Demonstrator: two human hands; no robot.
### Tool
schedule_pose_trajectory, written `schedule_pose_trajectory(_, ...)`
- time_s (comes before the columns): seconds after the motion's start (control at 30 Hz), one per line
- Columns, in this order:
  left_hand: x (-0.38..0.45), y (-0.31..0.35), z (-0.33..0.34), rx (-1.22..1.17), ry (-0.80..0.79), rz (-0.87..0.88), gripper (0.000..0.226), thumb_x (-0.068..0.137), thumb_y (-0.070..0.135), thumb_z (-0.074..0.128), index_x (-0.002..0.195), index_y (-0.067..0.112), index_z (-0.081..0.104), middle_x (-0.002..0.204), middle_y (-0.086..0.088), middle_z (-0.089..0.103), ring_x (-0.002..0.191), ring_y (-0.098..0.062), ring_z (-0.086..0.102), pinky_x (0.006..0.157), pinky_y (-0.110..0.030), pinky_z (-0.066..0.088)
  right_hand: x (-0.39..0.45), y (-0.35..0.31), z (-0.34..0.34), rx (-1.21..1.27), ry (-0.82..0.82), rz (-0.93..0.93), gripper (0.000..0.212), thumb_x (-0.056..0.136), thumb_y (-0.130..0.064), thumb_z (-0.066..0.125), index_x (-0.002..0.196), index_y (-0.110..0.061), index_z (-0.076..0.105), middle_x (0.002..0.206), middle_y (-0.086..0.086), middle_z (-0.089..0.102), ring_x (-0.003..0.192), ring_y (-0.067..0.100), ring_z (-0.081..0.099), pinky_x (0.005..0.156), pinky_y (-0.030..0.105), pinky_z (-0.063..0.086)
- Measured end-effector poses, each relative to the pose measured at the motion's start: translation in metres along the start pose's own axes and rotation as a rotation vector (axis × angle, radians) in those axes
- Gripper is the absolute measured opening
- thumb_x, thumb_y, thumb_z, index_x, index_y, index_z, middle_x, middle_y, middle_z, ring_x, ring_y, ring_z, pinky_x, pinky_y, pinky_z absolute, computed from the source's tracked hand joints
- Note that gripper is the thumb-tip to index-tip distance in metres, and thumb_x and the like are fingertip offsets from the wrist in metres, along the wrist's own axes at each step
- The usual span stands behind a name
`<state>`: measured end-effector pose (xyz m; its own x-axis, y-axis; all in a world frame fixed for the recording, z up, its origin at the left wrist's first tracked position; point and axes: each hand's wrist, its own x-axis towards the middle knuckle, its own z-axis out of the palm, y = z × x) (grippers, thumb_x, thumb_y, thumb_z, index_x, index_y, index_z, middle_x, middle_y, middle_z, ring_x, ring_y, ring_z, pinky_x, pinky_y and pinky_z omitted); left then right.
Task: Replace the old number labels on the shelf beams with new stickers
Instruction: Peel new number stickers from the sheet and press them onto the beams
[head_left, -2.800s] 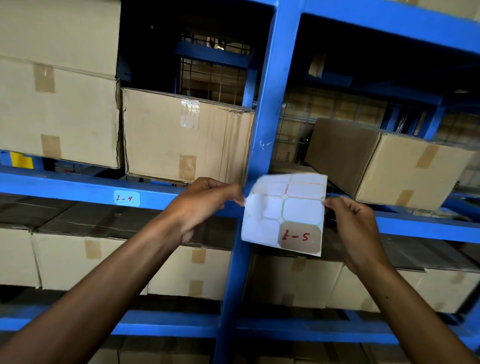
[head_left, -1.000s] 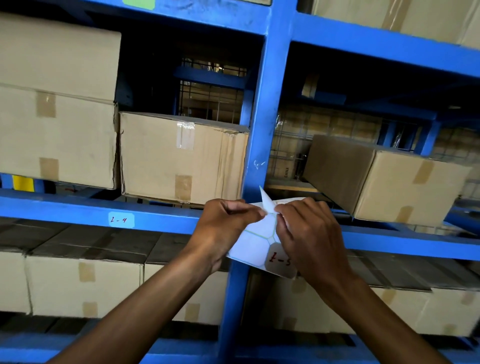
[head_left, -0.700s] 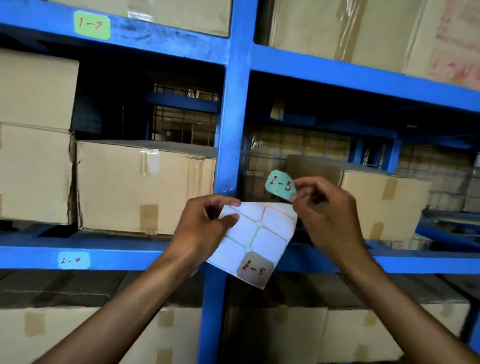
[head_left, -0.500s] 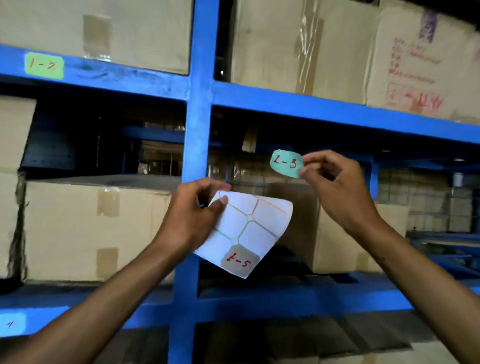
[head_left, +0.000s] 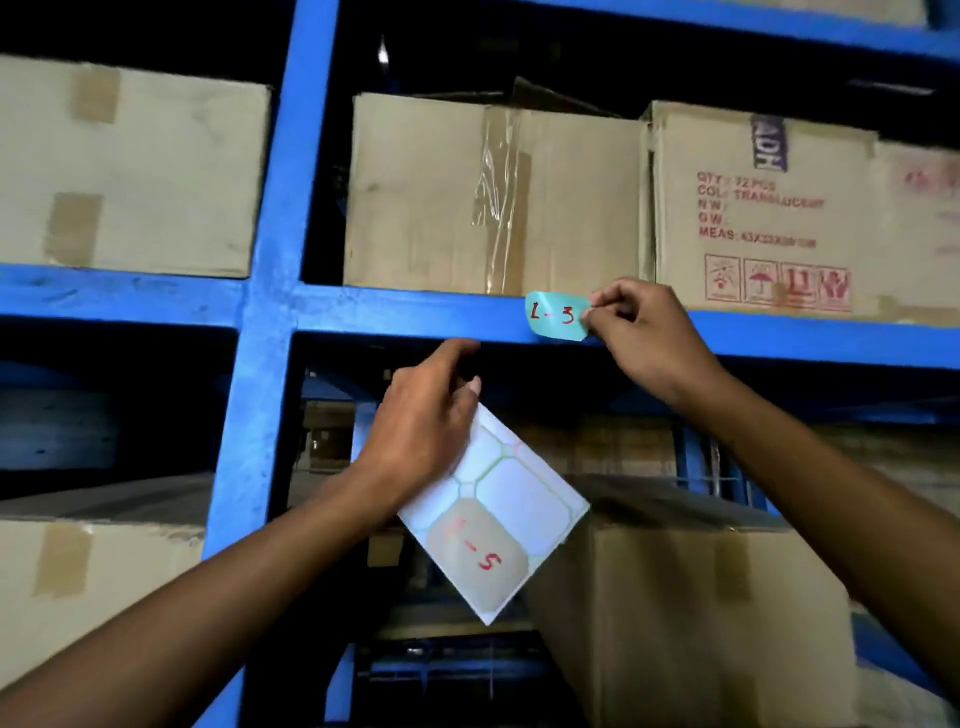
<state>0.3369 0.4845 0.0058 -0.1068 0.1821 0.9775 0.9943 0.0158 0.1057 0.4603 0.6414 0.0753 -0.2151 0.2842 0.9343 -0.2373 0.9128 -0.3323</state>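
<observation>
**Sticker held at the beam, not yet pressed flat**

Head view: a person stands facing blue metal shelving stacked with cardboard boxes. The right hand (head_left: 649, 338) pinches the right edge of a light blue sticker (head_left: 557, 316) between thumb and fingertips. The sticker reads "1-3" in red and lies over the front of a horizontal blue shelf beam (head_left: 410, 314), just below a taped cardboard box (head_left: 493, 192). Whether its back already touches the beam cannot be told. The left hand (head_left: 421, 426) hangs lower, fingers curled around the top corner of a white sticker sheet (head_left: 498, 514), which droops at a tilt and carries one remaining label ending in "5".

What could go wrong, as a judgement: the sticker is held by one edge only, so it may land crooked, wrinkle, or trap air if it is pressed from that side first. It may also fold onto itself or cling to the fingertips. No old label is visible at this spot, so the position may need checking.

Compared with half a second earlier: the sticker was held in the air, well below this beam; now it sits level with it. The view has tilted upward, and the sheet hangs lower in the picture.
</observation>
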Motion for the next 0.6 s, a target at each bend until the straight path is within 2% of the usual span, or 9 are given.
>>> schedule_pose_trajectory(0.07, 0.007, 0.003, 0.008, 0.171, -0.088, 0.121, 0.049, 0.092, 0.016, 0.05, 0.14, 0.023, 0.039, 0.103, -0.012, 0.068, 0.098, -0.037, 0.06, 0.079, -0.045, 0.048, 0.011, 0.007, 0.0, -0.012, -0.016, -0.013, 0.006, 0.085, -0.014, 0.058, 0.087, -0.011, 0.062, 0.092, 0.012, 0.068, 0.09, 0.018, 0.063, 0.06, 0.022, 0.043)
schedule_pose_trajectory(0.1, 0.011, 0.003, 0.012, 0.259, -0.123, 0.165, 0.056, 0.092, 0.016, 0.048, 0.144, 0.027, 0.03, 0.103, -0.013, 0.066, 0.095, -0.04, 0.059, 0.074, -0.046, 0.047, 0.016, 0.009, 0.002, -0.02, -0.021, -0.021, 0.004, 0.085, -0.014, 0.058, 0.085, -0.013, 0.062, 0.087, 0.009, 0.067, 0.085, 0.015, 0.061, 0.057, 0.02, 0.041)
schedule_pose_trajectory(0.23, 0.03, 0.007, 0.026, 0.496, -0.166, 0.28, 0.076, 0.093, 0.017, 0.045, 0.148, 0.037, -0.003, 0.1, -0.011, 0.062, 0.085, -0.042, 0.055, 0.059, -0.038, 0.034, 0.032, 0.018, 0.003, -0.061, -0.056, -0.077, 0.004, 0.084, -0.012, 0.058, 0.083, -0.013, 0.061, 0.077, 0.007, 0.064, 0.073, 0.012, 0.058, 0.055, 0.02, 0.04)
schedule_pose_trajectory(0.4, 0.046, 0.006, 0.044, 0.627, -0.186, 0.261, 0.081, 0.09, 0.014, 0.047, 0.148, 0.033, -0.006, 0.084, -0.012, 0.056, 0.075, -0.043, 0.051, 0.054, -0.037, 0.027, 0.038, 0.028, 0.001, -0.084, -0.133, -0.062, 0.003, 0.083, -0.016, 0.06, 0.081, -0.014, 0.061, 0.071, 0.0, 0.06, 0.067, 0.012, 0.055, 0.056, 0.023, 0.039)
schedule_pose_trajectory(0.47, 0.049, 0.003, 0.049, 0.672, -0.203, 0.22, 0.081, 0.089, 0.014, 0.046, 0.149, 0.03, -0.006, 0.092, -0.015, 0.058, 0.074, -0.041, 0.049, 0.056, -0.037, 0.026, 0.037, 0.032, 0.0, -0.096, -0.17, -0.038, 0.006, 0.083, -0.017, 0.059, 0.084, -0.013, 0.063, 0.073, -0.001, 0.059, 0.068, 0.011, 0.054, 0.055, 0.021, 0.038)
schedule_pose_trajectory(0.6, 0.051, -0.003, 0.057, 0.725, -0.253, 0.158, 0.08, 0.09, 0.014, 0.045, 0.15, 0.026, -0.006, 0.099, -0.017, 0.058, 0.067, -0.028, 0.032, 0.056, -0.037, 0.024, 0.038, 0.035, 0.0, -0.083, -0.189, -0.008, 0.009, 0.085, -0.018, 0.057, 0.089, -0.013, 0.064, 0.091, 0.004, 0.062, 0.087, 0.015, 0.057, 0.06, 0.021, 0.041)
